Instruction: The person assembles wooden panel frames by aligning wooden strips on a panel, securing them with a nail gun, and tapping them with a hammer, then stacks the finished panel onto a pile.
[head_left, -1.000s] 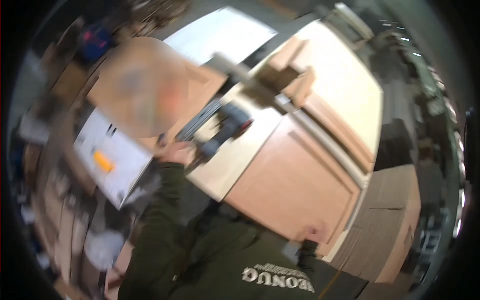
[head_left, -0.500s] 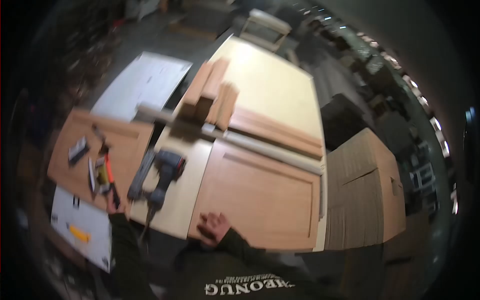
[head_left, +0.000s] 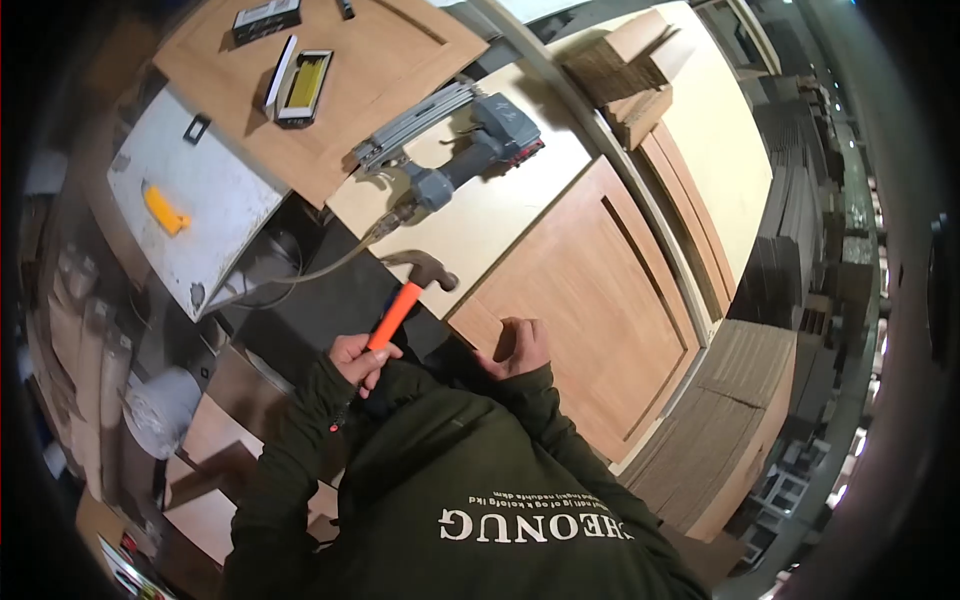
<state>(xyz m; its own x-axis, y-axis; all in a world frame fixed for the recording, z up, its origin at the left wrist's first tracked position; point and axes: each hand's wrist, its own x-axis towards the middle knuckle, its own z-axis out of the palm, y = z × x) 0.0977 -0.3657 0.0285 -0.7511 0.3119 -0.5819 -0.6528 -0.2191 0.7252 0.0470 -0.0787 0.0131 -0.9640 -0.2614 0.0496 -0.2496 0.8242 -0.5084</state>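
My left hand (head_left: pixel 365 362) is closed around the orange handle of a claw hammer (head_left: pixel 400 312). The hammer's dark metal head points up and away, beside the pale board's near edge. My right hand (head_left: pixel 522 348) is at the near left edge of a wooden cabinet door (head_left: pixel 585 300) with a recessed panel. Its fingers are bent, the thumb stands apart from them, and nothing shows between. Beyond the hammer, a grey nail gun (head_left: pixel 470 150) lies on the pale board (head_left: pixel 400 235), its air hose (head_left: pixel 340 262) running off to the left.
Another wooden panel (head_left: pixel 365 80) carries an open box of yellowish fasteners (head_left: pixel 306 88) and a dark box (head_left: pixel 266 20). A yellow tool (head_left: pixel 164 210) lies on a white board (head_left: pixel 225 185). Wood strips (head_left: pixel 625 60) are stacked at the back, and flattened cardboard (head_left: pixel 700 420) stands at the right.
My left hand has brought the hammer from the left panel towards my body. My right hand's fingers are more bent. The view has turned and moved closer.
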